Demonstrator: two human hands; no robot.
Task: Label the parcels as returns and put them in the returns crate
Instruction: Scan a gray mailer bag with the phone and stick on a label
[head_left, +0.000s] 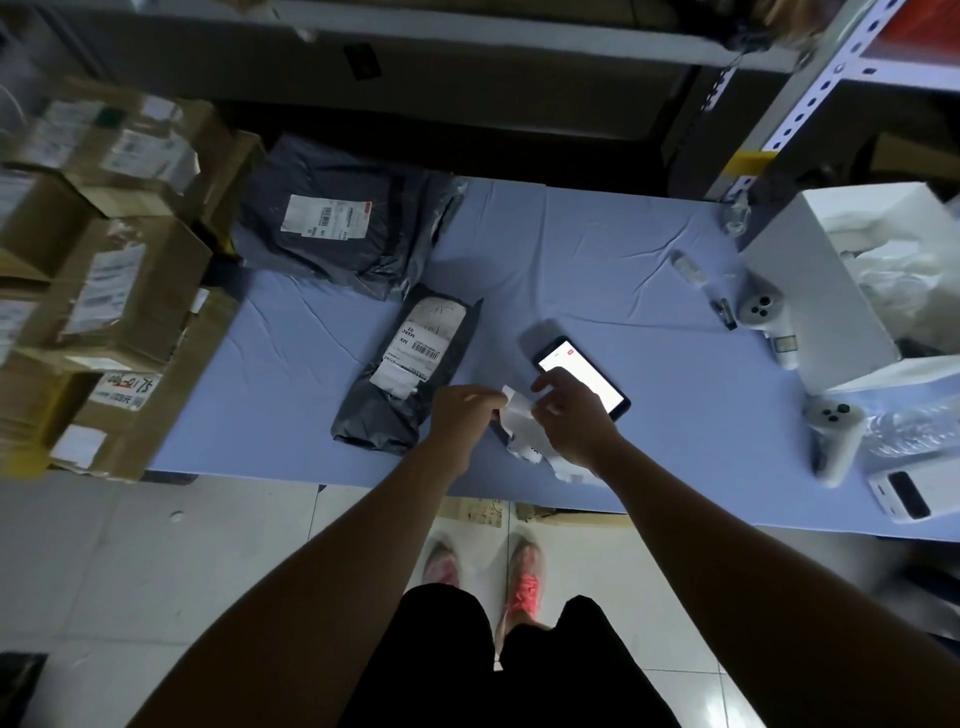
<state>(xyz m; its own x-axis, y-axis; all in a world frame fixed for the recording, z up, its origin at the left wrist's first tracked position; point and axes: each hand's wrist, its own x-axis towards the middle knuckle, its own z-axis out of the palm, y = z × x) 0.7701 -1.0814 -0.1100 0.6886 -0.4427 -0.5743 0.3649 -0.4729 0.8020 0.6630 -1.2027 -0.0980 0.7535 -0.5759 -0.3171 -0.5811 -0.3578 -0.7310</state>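
Pinching crumpled white label paper (516, 401): left hand (464, 415), right hand (574, 422), fingers curled; crinkled grey plastic parcel (387, 410) just beside.

Wears plain black shorts (447, 654), loose round both legs. Has on coral-pink laced shoes: left shoe (441, 564) paler, right shoe (524, 587) brighter over the laces, both blurred at the toes. Goes bare along both forearms down to the left hand (462, 415) and right hand (576, 426). Too dim to tell any marking on the cloth.
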